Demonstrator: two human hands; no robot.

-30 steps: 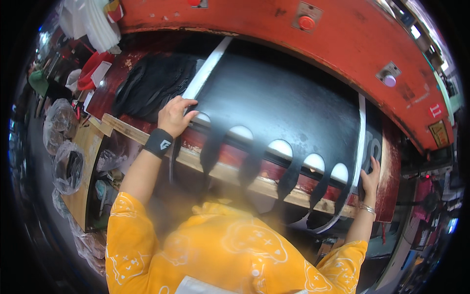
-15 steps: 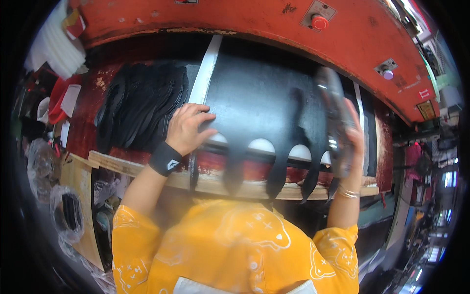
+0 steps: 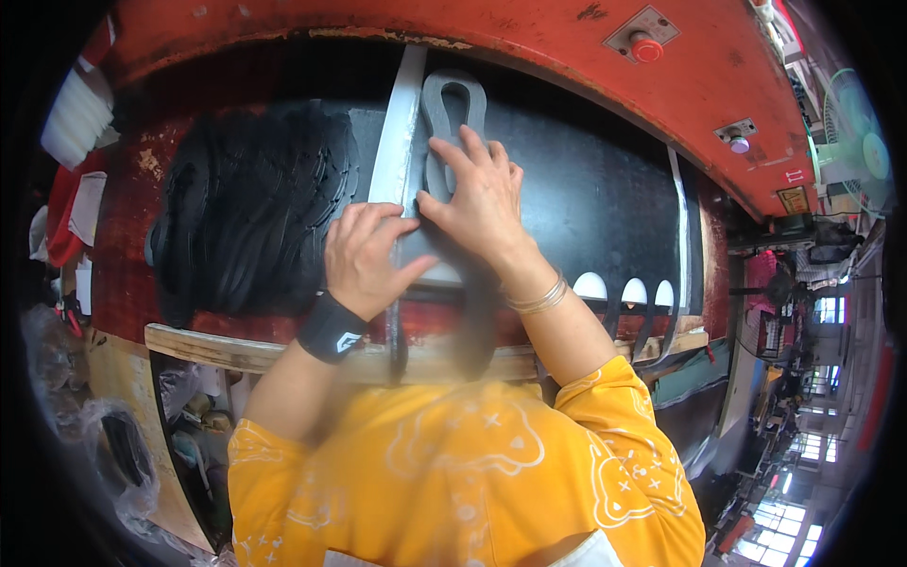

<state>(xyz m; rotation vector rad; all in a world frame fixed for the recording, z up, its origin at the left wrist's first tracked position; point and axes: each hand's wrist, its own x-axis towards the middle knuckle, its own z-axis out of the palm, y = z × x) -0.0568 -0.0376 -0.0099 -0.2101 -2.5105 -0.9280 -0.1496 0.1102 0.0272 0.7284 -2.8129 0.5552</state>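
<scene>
A grey looped metal cutting die (image 3: pixel 436 102) stands on a black sheet (image 3: pixel 586 203), beside a white strip (image 3: pixel 395 142). My right hand (image 3: pixel 482 194) lies over the die with its fingers spread, hiding its near part. My left hand (image 3: pixel 364 255) rests at the white strip, thumb out and fingers slightly bent, with nothing seen in it. Dark tongue-shaped ends (image 3: pixel 472 326) of the sheet hang over the front wooden rail. To the left lies a pile of black long cut pieces (image 3: pixel 255 208).
An orange-red machine beam (image 3: pixel 397 24) crosses the far side, bearing a red push button (image 3: pixel 646 48) and a purple button (image 3: pixel 738 145). The wooden rail (image 3: pixel 236 348) edges the worktop. A green fan (image 3: pixel 860 151) stands far right; plastic bags (image 3: pixel 118 454) lie at the left.
My right hand has come left from the sheet's right side with the die, which now stands by the white strip. My left hand stays near the strip. The view has shifted slightly.
</scene>
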